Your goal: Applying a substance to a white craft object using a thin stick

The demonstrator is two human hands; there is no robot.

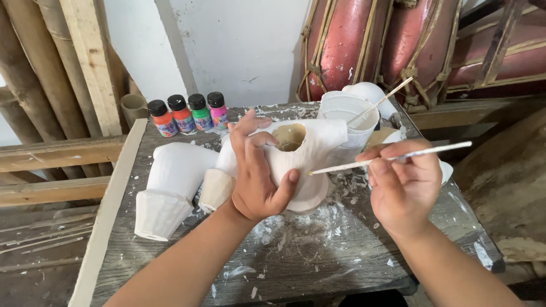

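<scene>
Left hand [256, 176] clasps the white figure [307, 156] upright on the surface [318, 256], right-hand [401, 185] grip pinching a thin brush [392, 157]; a loosened clasp could topple the figure.

Red drums [398, 45] cut off above

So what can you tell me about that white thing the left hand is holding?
The white figure looks like plaster or papier-mâché, matte and painted white, shaped like a torso with stubby limbs. A round hole at the top shows a tan inside. It lies tilted on the paint-spattered wooden table. The left hand grips it around the middle; the thin brush in the right hand points at its side.
</scene>
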